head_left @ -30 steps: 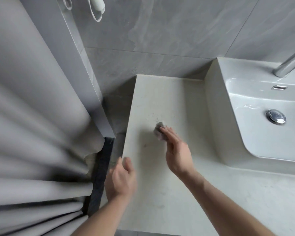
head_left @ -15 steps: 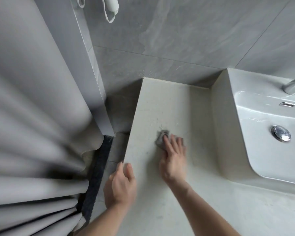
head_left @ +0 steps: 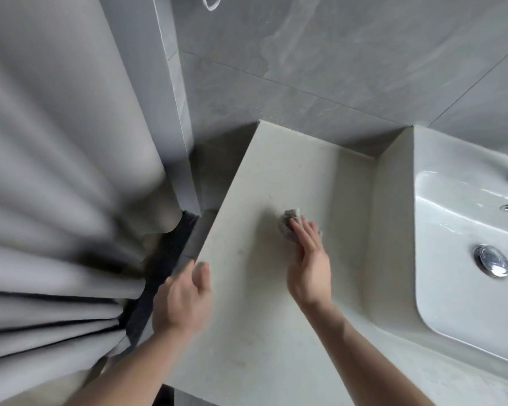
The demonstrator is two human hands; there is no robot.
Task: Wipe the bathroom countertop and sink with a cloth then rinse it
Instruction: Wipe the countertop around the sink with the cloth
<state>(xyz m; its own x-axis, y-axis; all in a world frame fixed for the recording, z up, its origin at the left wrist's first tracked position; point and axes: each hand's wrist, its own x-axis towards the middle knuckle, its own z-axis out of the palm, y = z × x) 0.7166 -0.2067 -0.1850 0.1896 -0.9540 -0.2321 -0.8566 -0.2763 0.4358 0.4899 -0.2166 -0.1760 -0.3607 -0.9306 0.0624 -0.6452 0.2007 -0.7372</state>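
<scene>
we mid-wipe on countertop (head_left: 276, 332): right hand (head_left: 308, 263) flat, straight fingers pressing cloth (head_left: 289, 222); left hand (head_left: 182, 300) loose, empty, at edge. next: sweep rightward to sink (head_left: 464, 288).

We have bare surface (head_left: 276, 332) running from 6 o'clock up to 12, room for a hand to sweep. At 12 the tiled wall (head_left: 335, 68) closes it off. At 3 o'clock the sink (head_left: 452, 288) wall rises beside the surface, a hard stop. At 9 the surface ends at an open edge, where our left hand (head_left: 182, 300) sits; beyond it the grey curtain (head_left: 56, 200) crowds in.
</scene>
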